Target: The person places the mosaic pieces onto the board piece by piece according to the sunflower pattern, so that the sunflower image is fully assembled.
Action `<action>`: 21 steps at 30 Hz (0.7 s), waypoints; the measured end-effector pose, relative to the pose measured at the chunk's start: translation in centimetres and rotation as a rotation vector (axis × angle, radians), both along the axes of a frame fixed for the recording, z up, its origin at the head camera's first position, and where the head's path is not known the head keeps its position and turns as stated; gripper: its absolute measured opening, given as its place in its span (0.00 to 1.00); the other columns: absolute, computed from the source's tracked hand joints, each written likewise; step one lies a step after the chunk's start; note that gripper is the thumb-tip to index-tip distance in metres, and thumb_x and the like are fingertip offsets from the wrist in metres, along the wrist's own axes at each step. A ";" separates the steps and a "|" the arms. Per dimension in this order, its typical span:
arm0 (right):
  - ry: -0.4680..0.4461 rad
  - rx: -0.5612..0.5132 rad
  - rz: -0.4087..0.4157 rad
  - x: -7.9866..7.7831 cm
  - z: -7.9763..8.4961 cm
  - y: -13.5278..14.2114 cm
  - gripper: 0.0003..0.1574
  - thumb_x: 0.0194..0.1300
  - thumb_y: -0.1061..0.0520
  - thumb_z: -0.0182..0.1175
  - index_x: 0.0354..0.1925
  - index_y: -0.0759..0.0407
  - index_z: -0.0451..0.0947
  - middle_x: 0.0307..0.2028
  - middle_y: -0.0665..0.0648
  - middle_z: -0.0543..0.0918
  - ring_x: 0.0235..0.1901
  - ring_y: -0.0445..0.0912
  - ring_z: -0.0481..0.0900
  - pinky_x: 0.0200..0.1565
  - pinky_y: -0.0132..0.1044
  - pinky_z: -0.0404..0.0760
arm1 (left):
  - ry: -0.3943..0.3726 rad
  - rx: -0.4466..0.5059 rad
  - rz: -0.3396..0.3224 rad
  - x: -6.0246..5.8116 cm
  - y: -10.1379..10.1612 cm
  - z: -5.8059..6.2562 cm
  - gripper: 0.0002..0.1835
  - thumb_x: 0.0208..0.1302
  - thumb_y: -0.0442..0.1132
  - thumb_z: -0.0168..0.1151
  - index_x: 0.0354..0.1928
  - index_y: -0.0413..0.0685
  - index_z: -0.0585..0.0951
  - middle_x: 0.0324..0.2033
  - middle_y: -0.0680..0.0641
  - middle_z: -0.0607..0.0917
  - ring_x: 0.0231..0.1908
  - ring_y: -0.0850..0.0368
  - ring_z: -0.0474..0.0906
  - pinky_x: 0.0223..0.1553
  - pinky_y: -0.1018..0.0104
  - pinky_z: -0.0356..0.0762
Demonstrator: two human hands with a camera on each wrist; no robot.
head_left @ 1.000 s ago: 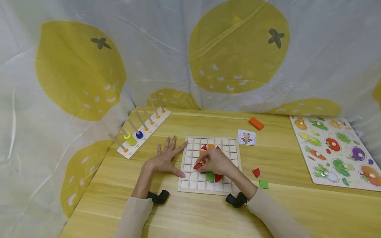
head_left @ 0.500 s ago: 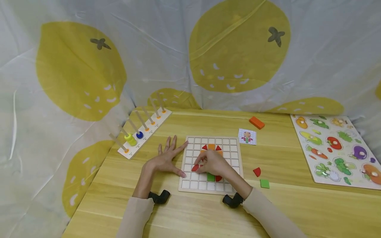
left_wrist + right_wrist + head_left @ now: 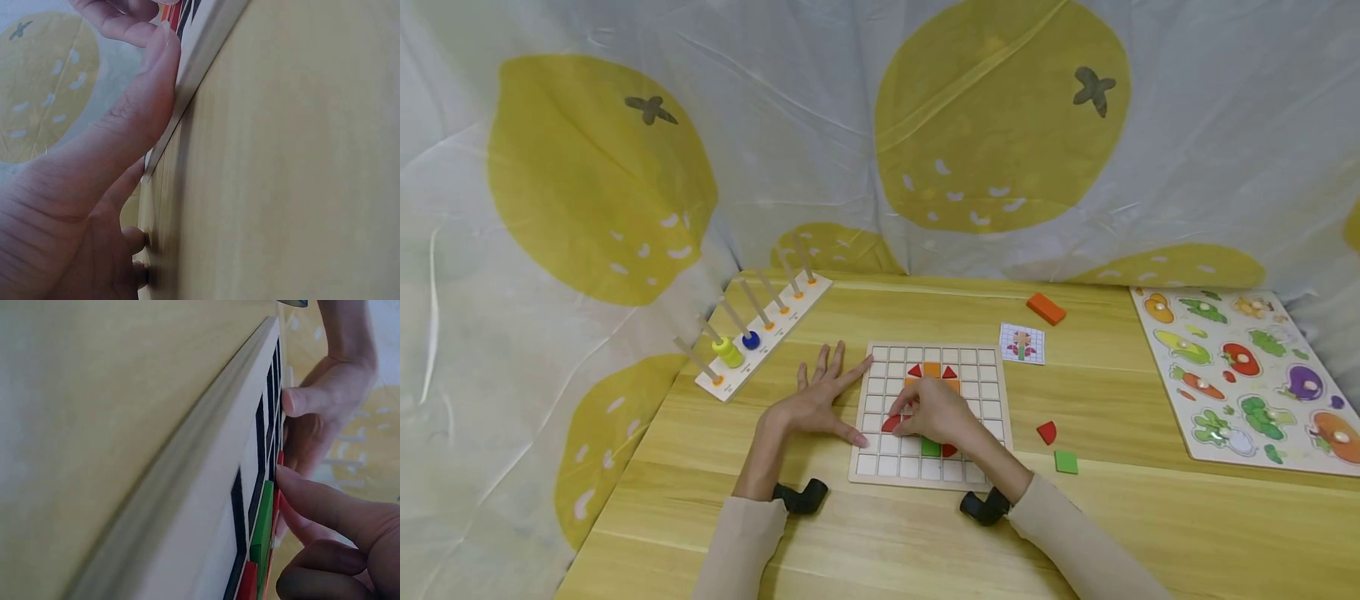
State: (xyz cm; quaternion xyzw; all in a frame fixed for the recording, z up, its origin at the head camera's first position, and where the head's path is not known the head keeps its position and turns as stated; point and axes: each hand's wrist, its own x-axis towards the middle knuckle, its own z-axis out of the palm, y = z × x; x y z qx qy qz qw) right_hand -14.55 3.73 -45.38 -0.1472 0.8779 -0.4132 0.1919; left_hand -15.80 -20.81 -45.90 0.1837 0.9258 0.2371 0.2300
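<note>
A wooden grid board [image 3: 865, 477] lies on the table. My left hand [image 3: 811, 408] is spread beside it, thumb and index fingertips at its left edge. Over the middle of the board, thumb and index finger of my right hand [image 3: 942, 410] pinch a red quarter-circle tile [image 3: 891, 423], low at the grid; the right wrist view shows the thumb tip [image 3: 287, 475] right at the red. Nearer me on the board are a green square tile [image 3: 931, 448] and another red tile [image 3: 950, 451]. An orange square [image 3: 932, 368] stands between two red triangles farther up; the hand hides other tiles.
Right of the board lie a pattern card [image 3: 1022, 343], an orange block [image 3: 1046, 309], a loose red quarter-circle [image 3: 1047, 432] and a green square [image 3: 1066, 462]. A vegetable puzzle board [image 3: 1247, 392] is at far right. A peg stand [image 3: 767, 337] with rings stands at left.
The right hand has shifted slightly left with the red quarter-circle, which now sits a little lower and farther left on the grid. The left hand stays put.
</note>
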 end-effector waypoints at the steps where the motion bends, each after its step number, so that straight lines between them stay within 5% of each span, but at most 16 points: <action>1: -0.004 -0.006 0.002 0.0 0.0 0.1 0.10 0.51 0.58 0.82 0.33 0.52 0.91 0.23 0.51 0.75 0.25 0.43 0.68 0.24 0.31 0.60 | -0.001 -0.002 -0.001 0.0 0.0 0.0 0.68 0.48 0.61 0.81 0.84 0.66 0.45 0.80 0.36 0.23 0.79 0.33 0.13 0.72 0.24 0.15; 10: -0.017 -0.147 0.003 -0.5 0.2 3.8 0.13 0.58 0.57 0.77 0.43 0.56 0.91 0.16 0.48 0.66 0.19 0.42 0.62 0.23 0.30 0.59 | -0.008 0.002 -0.004 -0.1 0.0 0.0 0.69 0.47 0.61 0.82 0.84 0.67 0.44 0.80 0.36 0.22 0.79 0.34 0.12 0.72 0.25 0.14; 21: -0.020 -0.109 -0.020 0.0 1.4 16.4 0.16 0.64 0.57 0.72 0.49 0.61 0.87 0.20 0.48 0.61 0.20 0.38 0.58 0.24 0.31 0.60 | -0.006 0.017 -0.004 0.1 0.0 0.1 0.69 0.47 0.60 0.82 0.84 0.65 0.46 0.80 0.35 0.22 0.78 0.33 0.12 0.71 0.24 0.13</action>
